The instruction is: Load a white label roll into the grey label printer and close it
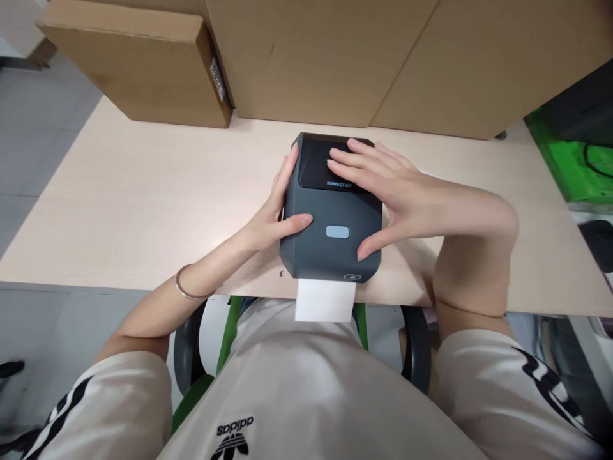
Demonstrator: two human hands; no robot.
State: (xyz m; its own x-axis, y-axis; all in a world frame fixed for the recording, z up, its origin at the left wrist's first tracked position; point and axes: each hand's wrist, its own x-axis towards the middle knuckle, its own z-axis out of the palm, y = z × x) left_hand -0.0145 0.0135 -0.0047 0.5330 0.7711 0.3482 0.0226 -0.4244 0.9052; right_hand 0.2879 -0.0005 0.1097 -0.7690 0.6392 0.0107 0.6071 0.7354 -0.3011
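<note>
At the centre of the frame, we should hold the dark printer (331, 209) steady with even pressure, our left grip (276, 207) half-open around its left side, our right grip (390, 182) spread wide on top, leaving the white paper (325, 303) free.

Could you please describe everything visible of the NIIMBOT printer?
The NIIMBOT printer is boxy, dark grey, plastic-looking and bevelled, with a glossy black panel bearing that name, a pale blue rectangle and white paper protruding from its near end. It sits near the tabletop's edge. The left hand rests against its left side; the right hand spreads across its top.
</note>
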